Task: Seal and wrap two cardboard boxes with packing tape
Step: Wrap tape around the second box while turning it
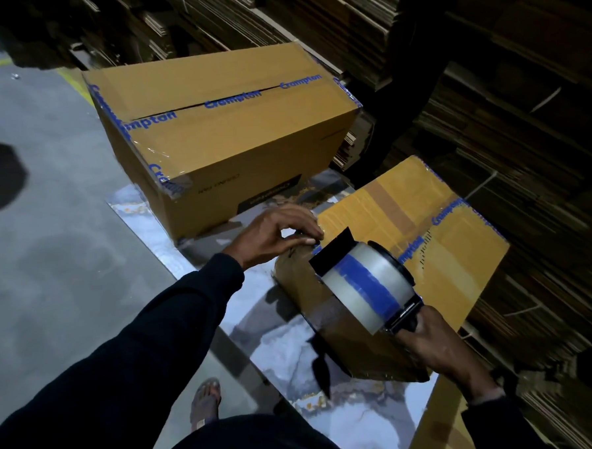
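Note:
Two brown cardboard boxes lie on a glossy marbled sheet (pixel 339 424). The far box (pixel 228 131) carries clear tape printed with blue lettering along its top seam and edges. The near box (pixel 423 252) sits tilted in front of me, with similar tape on its top. My right hand (pixel 438 344) grips the handle of a tape dispenser (pixel 366 282) that holds a clear roll with a blue stripe and rests against the near box's left corner. My left hand (pixel 281 235) presses its curled fingertips onto that corner, just left of the dispenser's black blade guard.
Stacks of flattened cardboard (pixel 521 109) fill the right side and the back. Grey concrete floor (pixel 48 237) with a yellow line spreads to the left. My sandalled foot (pixel 206 400) stands at the sheet's near edge. A dark post (pixel 407 81) rises behind the boxes.

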